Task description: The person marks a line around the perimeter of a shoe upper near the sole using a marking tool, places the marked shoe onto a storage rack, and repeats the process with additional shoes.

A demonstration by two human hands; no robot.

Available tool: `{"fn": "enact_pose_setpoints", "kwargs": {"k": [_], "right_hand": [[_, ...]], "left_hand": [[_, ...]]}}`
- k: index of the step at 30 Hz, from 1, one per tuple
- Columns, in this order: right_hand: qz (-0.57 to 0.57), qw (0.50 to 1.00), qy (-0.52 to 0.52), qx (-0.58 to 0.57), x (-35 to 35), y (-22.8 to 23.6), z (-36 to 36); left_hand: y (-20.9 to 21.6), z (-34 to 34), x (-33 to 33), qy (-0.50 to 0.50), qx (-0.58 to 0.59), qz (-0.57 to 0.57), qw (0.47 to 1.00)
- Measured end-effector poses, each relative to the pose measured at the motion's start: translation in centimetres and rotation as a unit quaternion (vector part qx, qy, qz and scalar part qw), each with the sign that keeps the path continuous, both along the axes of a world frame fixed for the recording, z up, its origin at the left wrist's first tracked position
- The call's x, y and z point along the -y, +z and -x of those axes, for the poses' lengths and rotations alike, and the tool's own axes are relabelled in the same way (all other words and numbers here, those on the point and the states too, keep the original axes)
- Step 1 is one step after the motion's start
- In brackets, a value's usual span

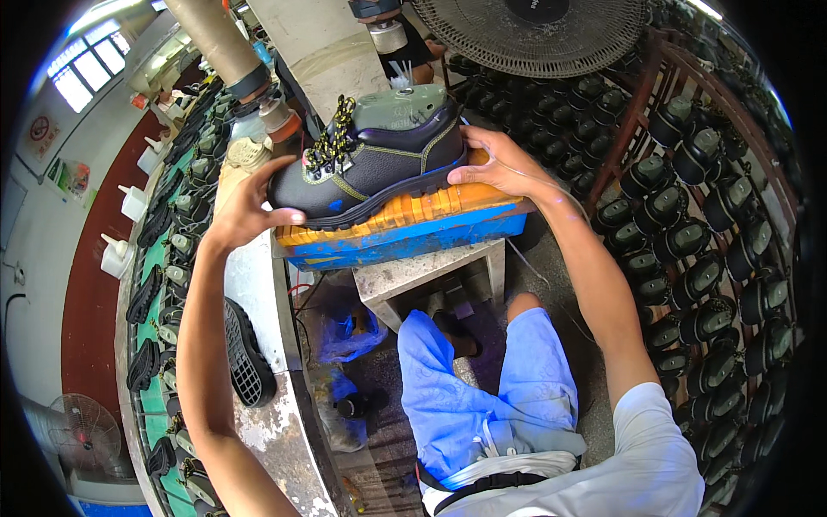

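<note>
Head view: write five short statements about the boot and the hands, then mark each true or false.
1. Both hands touch the black boot. True: the left hand is at the toe, the right hand at the heel.
2. The boot lies on the floor. False: it sits on an orange and blue block.
3. The laces are yellow and black. True.
4. A loose black sole lies on the bench below the left arm. True.
5. The rack at the right holds bottles. False: it holds dark boots.
</note>
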State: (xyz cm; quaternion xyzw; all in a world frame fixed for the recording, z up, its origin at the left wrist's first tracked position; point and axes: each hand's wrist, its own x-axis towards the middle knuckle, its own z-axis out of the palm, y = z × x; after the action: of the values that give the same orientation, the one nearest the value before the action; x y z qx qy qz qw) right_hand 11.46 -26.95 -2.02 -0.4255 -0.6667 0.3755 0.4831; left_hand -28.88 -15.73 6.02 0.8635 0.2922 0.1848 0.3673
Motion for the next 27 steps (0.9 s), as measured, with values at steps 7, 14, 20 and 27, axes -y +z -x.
{"fn": "enact_pose_setpoints", "kwargs": {"k": [7,14,20,27], "right_hand": [[0.003,1.000,0.002,0.025,-0.5,-0.2,0.3],[-0.018,0.998,-0.030,0.056,-0.5,-0.4,0.0],[0.007,0.999,-0.019,0.043,-0.6,-1.0,-0.5],[-0.025,0.998,0.016,0.047,-1.1,-0.7,-0.5]], "left_hand": [[-2.2,2.4,-0.6,0.013,0.091,0.095,0.991],[0.4,1.0,-2.0,0.025,-0.060,0.063,0.996],[3.3,-2.9,0.1,0.036,-0.379,-0.273,0.884],[-3.7,-5.9,1.6,0.227,-0.056,-0.346,0.909]]}}
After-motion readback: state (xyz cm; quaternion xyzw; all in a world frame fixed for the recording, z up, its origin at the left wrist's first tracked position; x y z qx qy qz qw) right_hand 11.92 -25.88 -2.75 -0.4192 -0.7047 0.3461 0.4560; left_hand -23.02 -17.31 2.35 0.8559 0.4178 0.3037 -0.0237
